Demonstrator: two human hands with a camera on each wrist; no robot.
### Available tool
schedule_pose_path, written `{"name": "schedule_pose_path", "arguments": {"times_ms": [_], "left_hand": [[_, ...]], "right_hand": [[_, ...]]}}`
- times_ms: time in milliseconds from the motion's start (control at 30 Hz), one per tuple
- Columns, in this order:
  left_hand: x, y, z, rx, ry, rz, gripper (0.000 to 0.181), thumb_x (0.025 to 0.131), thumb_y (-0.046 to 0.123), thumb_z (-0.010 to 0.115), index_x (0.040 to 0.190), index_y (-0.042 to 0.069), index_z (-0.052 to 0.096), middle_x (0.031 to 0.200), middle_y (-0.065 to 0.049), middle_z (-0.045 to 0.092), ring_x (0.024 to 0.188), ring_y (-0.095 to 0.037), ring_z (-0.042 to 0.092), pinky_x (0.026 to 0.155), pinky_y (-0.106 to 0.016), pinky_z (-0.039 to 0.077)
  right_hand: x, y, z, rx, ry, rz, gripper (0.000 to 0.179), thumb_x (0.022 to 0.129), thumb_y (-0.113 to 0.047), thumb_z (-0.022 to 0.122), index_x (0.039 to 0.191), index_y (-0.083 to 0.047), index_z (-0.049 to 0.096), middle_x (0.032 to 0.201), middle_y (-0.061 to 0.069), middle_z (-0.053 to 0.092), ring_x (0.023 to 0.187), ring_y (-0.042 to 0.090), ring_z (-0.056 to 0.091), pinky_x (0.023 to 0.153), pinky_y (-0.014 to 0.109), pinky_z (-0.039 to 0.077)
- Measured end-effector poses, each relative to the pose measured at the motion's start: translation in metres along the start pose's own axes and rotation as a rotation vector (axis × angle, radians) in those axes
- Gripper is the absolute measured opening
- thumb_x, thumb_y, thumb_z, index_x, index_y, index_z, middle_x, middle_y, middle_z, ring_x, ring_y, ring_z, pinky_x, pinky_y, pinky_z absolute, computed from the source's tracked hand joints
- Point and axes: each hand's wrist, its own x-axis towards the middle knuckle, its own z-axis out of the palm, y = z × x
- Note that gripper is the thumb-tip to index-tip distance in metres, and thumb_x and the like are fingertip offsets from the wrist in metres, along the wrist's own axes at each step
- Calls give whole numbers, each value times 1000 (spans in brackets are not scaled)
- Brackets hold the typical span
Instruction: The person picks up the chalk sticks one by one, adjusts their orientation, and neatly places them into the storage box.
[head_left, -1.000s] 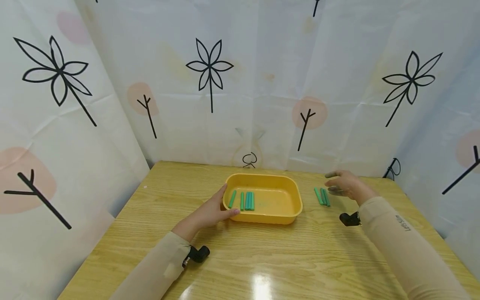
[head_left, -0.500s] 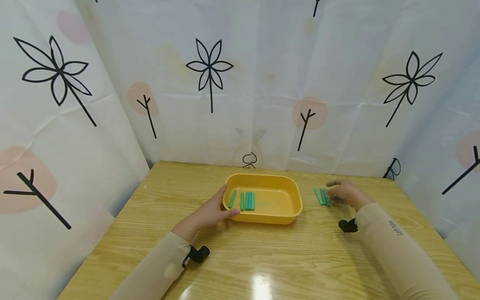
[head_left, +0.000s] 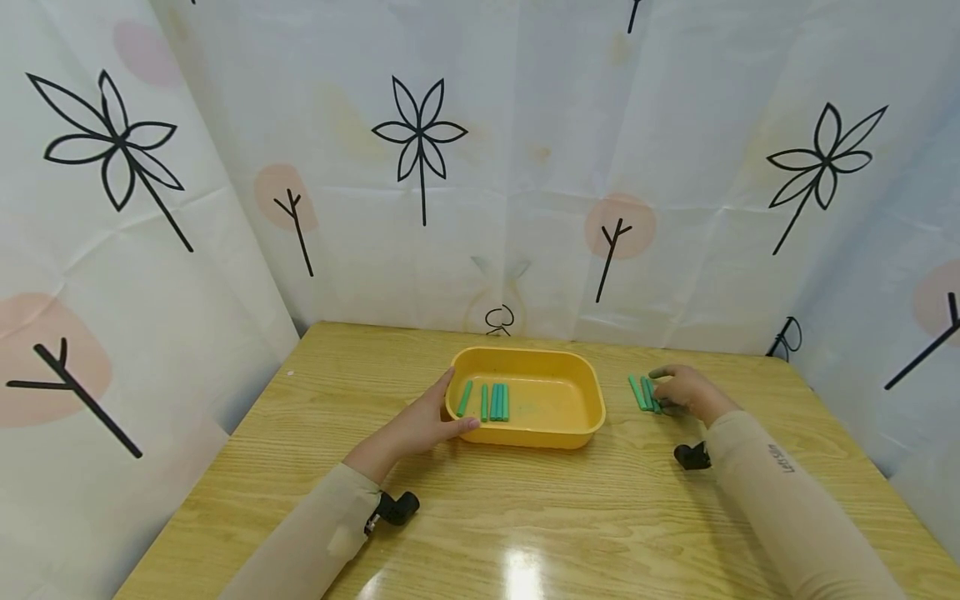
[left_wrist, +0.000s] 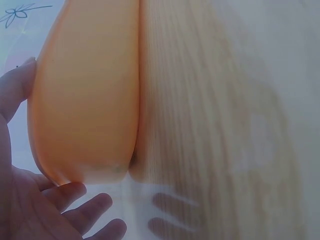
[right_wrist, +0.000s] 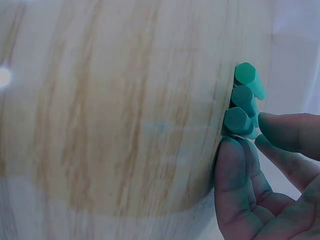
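A yellow plastic tray [head_left: 547, 437] stands on the table, with several green and teal chalk sticks [head_left: 492, 402] lying in its left part. My left hand [head_left: 416, 429] holds the tray's left end, thumb by the near rim and fingers along the outer side. To the right of the tray, three chalk sticks [right_wrist: 245, 74] lie side by side on the table. My right hand [head_left: 692, 392] is at the nearest one, a darker teal chalk stick [right_wrist: 237, 121], with thumb and fingertips close around it. Whether they press on it is hard to see. The fingers have green dust.
The wooden table [head_left: 487, 517] carries the tray near its back edge. A white patterned curtain [head_left: 517, 167] hangs behind and at both sides. A black stand with a cable [head_left: 782, 337] is at the back right corner.
My right hand has come down and slightly left to the chalk sticks on the table, its fingers drawing closer to the rightmost one. The left hand and the tray have stayed put.
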Motion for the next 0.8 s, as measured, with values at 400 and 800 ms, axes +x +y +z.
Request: {"name": "schedule_pose_path", "arguments": {"times_ms": [400, 800], "left_hand": [[0, -1, 0, 7, -1, 6, 112, 86, 60, 71, 163, 16, 3, 166, -15, 14, 149, -37, 23, 117, -56, 25], [1, -2, 0, 2, -1, 10, 113, 85, 62, 71, 163, 16, 3, 166, -14, 14, 149, -36, 23, 117, -56, 25]], "right_hand": [[-2, -6, 6, -309, 33, -61, 58, 90, 5, 51, 146, 14, 38, 115, 37, 53, 60, 17, 39, 63, 34, 41], [-7, -6, 2, -486, 16, -92, 62, 89, 0, 66, 143, 15, 39, 143, 47, 31, 108, 45, 49, 85, 51, 43]]}}
